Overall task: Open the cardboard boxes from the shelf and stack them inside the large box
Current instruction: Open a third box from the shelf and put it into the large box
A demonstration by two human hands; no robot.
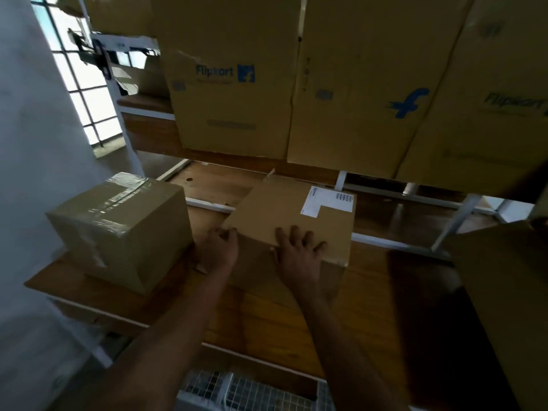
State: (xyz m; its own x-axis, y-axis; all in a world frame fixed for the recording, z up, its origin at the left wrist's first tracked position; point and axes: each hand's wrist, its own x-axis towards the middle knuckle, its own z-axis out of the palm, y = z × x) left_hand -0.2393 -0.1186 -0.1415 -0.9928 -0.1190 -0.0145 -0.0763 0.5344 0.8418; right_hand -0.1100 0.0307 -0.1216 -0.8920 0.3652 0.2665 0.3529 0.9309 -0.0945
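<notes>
Low in the frame, both forearms reach up to a plain cardboard box (292, 221) lying centre frame on the wooden shelf (296, 321). The left hand (221, 250) curls its fingers over the box's near left corner; the right hand (299, 256) lies flat, fingers spread on top. A taped box (121, 229) sits left. Flipkart cartons (234, 78) stand behind, upper frame.

— What did the person wear on the arms?
— Nothing; both forearms were bare up to the frame's edge.
— And the left hand (218, 250) and right hand (298, 256)?
— Ungloved, no rings visible.
</notes>
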